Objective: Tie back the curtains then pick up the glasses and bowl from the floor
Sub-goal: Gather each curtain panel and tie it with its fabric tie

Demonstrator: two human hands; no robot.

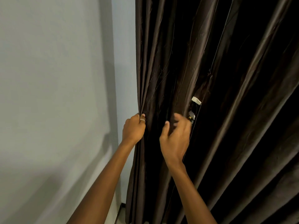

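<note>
The curtain (210,78) is being gathered, gripped in the left hand (133,128). The right hand (175,138) is blurred; its grip cannot be told. It should probably be tied next.

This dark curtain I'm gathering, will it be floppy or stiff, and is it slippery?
Probably floppy: the curtain hangs in long soft folds and bunches tightly where the left hand grips its edge. Its sheen suggests smooth fabric, so gathered pleats may slip. Its many deep folds suggest some weight.
</note>
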